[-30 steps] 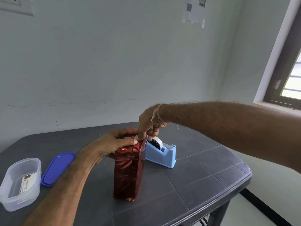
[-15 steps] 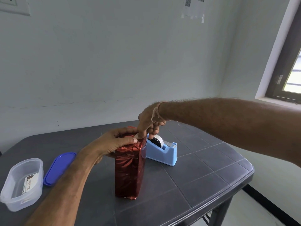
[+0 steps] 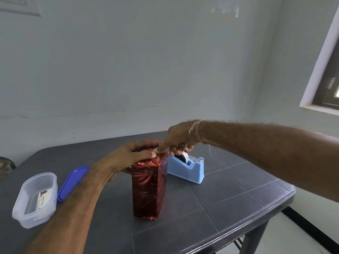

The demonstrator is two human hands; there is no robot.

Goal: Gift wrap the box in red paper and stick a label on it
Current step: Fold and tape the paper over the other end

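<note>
box (image 3: 148, 189) upright mid table (image 3: 229, 198), red paper on. L hand (image 3: 135, 154) grips its top - fingers curled over far edge, thumb on near edge. R hand (image 3: 180, 138) comes in from right, index tip on top-right corner, other fingers curled - pinching anything? can't tell. dispenser (image 3: 190, 171) just behind-right of box. tub (image 3: 34, 198) + lid (image 3: 73, 182) well left. box sits well in from front/right table edges.
</note>
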